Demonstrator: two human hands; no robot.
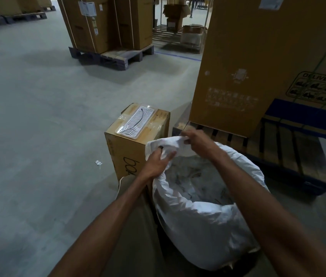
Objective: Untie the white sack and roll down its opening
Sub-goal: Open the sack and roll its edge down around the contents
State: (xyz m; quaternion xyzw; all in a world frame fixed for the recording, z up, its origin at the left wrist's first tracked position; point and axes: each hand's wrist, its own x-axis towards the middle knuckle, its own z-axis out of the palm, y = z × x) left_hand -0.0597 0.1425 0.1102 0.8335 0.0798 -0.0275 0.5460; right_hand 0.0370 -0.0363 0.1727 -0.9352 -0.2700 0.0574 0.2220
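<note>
A big white sack (202, 222) stands on the floor in front of me, its mouth open and pale crumpled contents showing inside. The far edge of its opening is bunched up between my hands. My left hand (159, 160) grips the bunched fabric from below, fingers curled into the folds. Slightly higher and to the right, my right hand (197, 138) pinches the top of the same bunched rim. No tie or string is visible on the sack.
A small cardboard box (126, 148) with a white plastic tray (136, 121) on top stands just left of the sack. A tall carton (258, 66) on a pallet (290, 154) rises close on the right. More cartons on a pallet (108, 27) stand farther back. Grey concrete floor (38, 116) stretches left.
</note>
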